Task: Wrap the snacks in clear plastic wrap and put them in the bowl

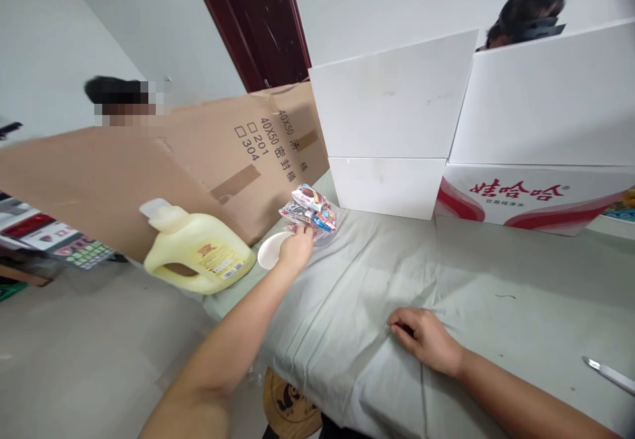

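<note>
Far across the table, my left hand (297,247) has its fingers closed at the near edge of a clear plastic bag (331,229) with several small snack packets (310,207) in it. The fingertips are partly hidden against the bag. Beside that hand, on its left, is a white bowl (269,251), partly covered by the hand. My right hand (426,338) rests on the pale green cloth (357,320), loosely curled, with nothing seen in it. A slim silver blade-like tool (609,374) lies to the right of the right forearm.
A yellow jug (203,254) with a white cap stands at the left table edge. Brown cardboard (208,155) and white box panels (391,108) wall off the back. Two people's heads show beyond them. A round panda-printed stool (290,402) is below.
</note>
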A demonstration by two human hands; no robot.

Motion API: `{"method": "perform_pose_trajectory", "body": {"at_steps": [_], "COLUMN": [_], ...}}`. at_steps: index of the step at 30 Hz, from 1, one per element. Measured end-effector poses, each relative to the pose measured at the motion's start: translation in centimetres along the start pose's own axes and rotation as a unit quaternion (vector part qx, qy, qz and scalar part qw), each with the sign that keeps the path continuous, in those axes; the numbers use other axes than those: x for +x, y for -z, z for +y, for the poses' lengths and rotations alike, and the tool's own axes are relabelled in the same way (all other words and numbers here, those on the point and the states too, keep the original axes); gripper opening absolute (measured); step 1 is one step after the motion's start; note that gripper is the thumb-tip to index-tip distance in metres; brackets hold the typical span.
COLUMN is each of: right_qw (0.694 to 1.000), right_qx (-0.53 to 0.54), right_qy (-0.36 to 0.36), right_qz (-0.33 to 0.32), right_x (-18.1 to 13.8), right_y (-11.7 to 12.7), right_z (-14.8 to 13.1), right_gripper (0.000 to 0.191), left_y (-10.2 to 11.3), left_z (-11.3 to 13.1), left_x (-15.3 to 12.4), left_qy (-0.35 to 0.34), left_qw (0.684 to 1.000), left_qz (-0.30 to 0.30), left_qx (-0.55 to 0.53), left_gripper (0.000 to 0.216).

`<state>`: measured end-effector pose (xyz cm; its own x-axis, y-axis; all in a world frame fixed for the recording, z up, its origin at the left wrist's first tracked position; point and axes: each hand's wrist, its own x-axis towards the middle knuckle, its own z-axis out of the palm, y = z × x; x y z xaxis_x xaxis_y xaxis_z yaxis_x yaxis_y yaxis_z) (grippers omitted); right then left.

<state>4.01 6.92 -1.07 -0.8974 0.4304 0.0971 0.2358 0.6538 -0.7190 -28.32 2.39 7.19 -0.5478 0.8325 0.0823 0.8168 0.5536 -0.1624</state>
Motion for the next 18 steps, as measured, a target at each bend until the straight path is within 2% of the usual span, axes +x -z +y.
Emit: {"method": "perform_pose_trajectory", "body": {"at_steps": [5,8,10,12,13,15,16,18], "right_qw": [1.0,1.0,1.0,0.993,0.983,0.947,0.931,0.92], "right_qx": [-0.008,-0.006,0.015,0.104,0.175,0.309,0.351,0.378], "right_qy": [0.0,-0.008,-0.023,-0.049,-0.06,-0.078,-0.087,-0.106], "right_qz": [0.007,0.007,0.006,-0.008,-0.02,-0.038,-0.036,-0.018], "right_x": [0.0,0.1,0.4,0.7,0.8,0.8,0.7,-0.2], "right_y": [-0.3,-0.3,-0.2,0.1,0.4,0.9,1.2,1.6], "right_z": [0.3,0.4,0.2,-0.3,-0.6,-1.3,-1.6,-2.0], "right_gripper": [0.018,0.016,0.014,0.02,0.027,0.041,0.046,0.05], "left_y": [1.1,1.2,1.1,0.8,0.6,-0.2,-0.6,-1.5], "left_z": [0.4,0.8,1.9,3.8,4.8,7.0,8.0,9.5], "left_x": [-6.2,-9.9,-12.5,-15.2,-16.4,-18.5,-19.3,-20.6], "left_qy": [-0.049,-0.071,-0.083,-0.103,-0.108,-0.091,-0.083,-0.074], "left_qw": [0.998,0.979,0.944,0.899,0.872,0.824,0.8,0.758], "left_qz": [0.01,0.095,0.177,0.213,0.207,0.158,0.134,0.085], "left_qx": [-0.05,-0.166,-0.266,-0.368,-0.43,-0.536,-0.579,-0.642], "left_gripper": [0.033,0.042,0.041,0.04,0.041,0.044,0.046,0.051]}}
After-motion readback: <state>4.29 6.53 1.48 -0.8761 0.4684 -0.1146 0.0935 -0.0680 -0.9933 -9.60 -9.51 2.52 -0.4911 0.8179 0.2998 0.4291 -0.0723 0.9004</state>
